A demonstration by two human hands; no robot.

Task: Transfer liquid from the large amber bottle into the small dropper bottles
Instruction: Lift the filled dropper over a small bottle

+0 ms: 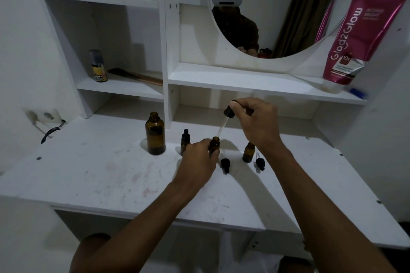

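Observation:
The large amber bottle (155, 134) stands uncapped on the white desk (111, 175). My left hand (199, 159) grips a small open dropper bottle (214, 143). Above it my right hand (255, 122) pinches a black-bulbed dropper (225, 121), whose glass tip points down at the bottle's mouth. A capped small bottle (185, 142) stands just left of my left hand. Another small bottle (248, 153) stands open to the right, partly behind my right wrist. Two loose dropper caps lie on the desk, one (225, 164) in front of the held bottle and one (260, 163) further right.
Shelves rise behind the desk with a small spray can (98, 66) and a brush (135, 76). A pink tube (355, 40) stands on the shelf under the round mirror (288, 6). A wall socket with a plug (44, 117) is at the left.

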